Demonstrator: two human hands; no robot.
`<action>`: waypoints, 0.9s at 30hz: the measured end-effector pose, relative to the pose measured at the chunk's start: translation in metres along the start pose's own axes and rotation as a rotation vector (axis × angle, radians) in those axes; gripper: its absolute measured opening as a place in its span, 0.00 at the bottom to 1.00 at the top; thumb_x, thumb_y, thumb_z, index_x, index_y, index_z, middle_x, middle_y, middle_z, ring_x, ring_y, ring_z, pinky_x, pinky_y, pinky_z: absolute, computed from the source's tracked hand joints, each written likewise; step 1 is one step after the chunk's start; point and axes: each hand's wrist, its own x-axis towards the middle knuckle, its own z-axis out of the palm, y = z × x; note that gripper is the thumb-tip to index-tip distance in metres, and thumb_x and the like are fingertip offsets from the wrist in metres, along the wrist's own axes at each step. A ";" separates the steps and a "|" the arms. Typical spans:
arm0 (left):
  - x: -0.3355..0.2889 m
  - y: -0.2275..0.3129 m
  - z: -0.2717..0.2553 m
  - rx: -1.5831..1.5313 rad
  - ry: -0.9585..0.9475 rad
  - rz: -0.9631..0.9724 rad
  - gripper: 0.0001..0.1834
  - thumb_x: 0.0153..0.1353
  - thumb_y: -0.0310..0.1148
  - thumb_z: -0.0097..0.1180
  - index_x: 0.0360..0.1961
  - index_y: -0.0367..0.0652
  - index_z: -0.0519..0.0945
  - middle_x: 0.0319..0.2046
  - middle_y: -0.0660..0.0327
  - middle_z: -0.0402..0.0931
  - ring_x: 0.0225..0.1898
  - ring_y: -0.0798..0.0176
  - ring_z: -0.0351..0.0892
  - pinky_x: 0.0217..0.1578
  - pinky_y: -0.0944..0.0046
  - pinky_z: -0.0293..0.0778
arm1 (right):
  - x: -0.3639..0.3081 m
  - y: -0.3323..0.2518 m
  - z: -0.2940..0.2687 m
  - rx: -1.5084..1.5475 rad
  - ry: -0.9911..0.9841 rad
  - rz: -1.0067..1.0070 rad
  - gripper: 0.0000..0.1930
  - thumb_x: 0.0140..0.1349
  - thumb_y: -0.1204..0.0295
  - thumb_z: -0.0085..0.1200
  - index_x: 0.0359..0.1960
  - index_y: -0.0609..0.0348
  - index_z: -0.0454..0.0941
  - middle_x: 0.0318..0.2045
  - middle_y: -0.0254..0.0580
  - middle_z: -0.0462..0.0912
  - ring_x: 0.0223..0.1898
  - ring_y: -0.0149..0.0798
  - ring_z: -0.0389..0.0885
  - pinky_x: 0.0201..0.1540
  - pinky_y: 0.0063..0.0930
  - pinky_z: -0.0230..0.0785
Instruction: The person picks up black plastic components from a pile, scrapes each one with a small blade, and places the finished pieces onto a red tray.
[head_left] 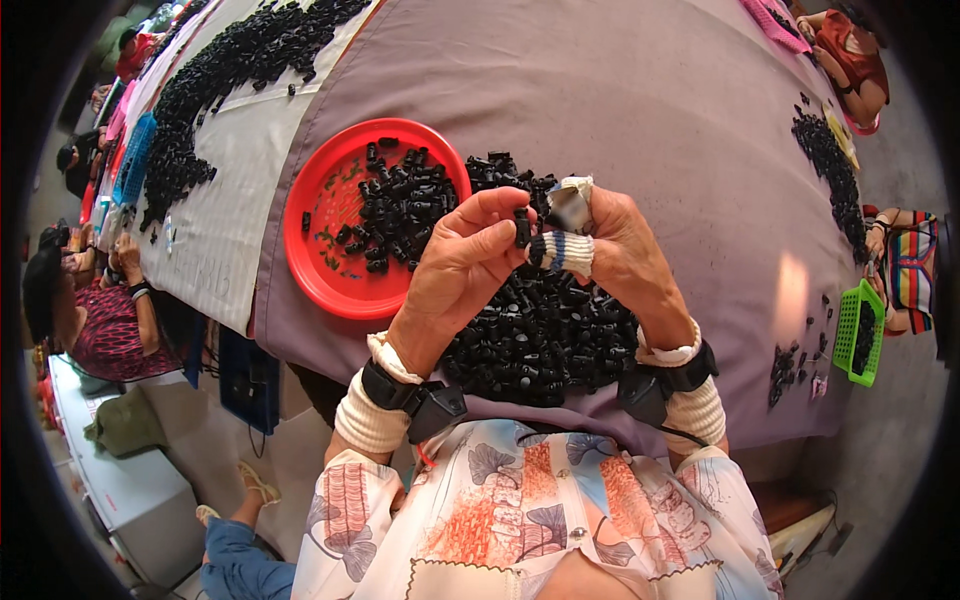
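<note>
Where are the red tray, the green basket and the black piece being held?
Red tray [294, 222], head view: left rim.
Green basket [847, 320], head view: left wall.
Black piece [522, 229], head view: its middle.

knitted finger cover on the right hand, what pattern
The finger cover is off-white with dark blue stripes, clearest in the head view.

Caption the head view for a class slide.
Left hand pinching a black part, right hand close by; red tray and black pile on the cloth.
</note>
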 end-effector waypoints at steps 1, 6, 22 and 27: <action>0.001 -0.001 0.000 -0.028 -0.015 0.016 0.15 0.58 0.23 0.51 0.48 0.38 0.73 0.39 0.60 0.76 0.39 0.68 0.76 0.42 0.68 0.74 | 0.000 0.000 0.000 0.023 0.000 0.026 0.14 0.48 0.66 0.63 0.30 0.62 0.75 0.19 0.28 0.72 0.22 0.22 0.66 0.23 0.20 0.61; 0.005 -0.002 0.000 -0.085 -0.068 0.043 0.15 0.59 0.22 0.51 0.48 0.38 0.72 0.39 0.58 0.75 0.40 0.66 0.76 0.42 0.68 0.74 | -0.001 -0.006 0.002 0.034 0.025 0.034 0.15 0.48 0.64 0.63 0.29 0.62 0.75 0.18 0.27 0.72 0.21 0.22 0.67 0.23 0.20 0.61; 0.007 -0.003 -0.003 -0.143 -0.062 0.010 0.15 0.61 0.24 0.47 0.50 0.38 0.71 0.41 0.57 0.75 0.43 0.64 0.75 0.47 0.64 0.71 | 0.002 -0.006 0.000 -0.039 0.060 0.003 0.13 0.48 0.68 0.61 0.30 0.64 0.75 0.20 0.33 0.74 0.22 0.25 0.68 0.25 0.23 0.63; 0.008 -0.004 -0.001 -0.138 -0.058 0.012 0.15 0.61 0.25 0.47 0.49 0.38 0.71 0.40 0.57 0.75 0.43 0.64 0.75 0.47 0.63 0.71 | 0.002 -0.005 -0.001 -0.016 0.059 0.012 0.13 0.48 0.68 0.60 0.30 0.65 0.75 0.20 0.34 0.74 0.22 0.26 0.69 0.24 0.23 0.63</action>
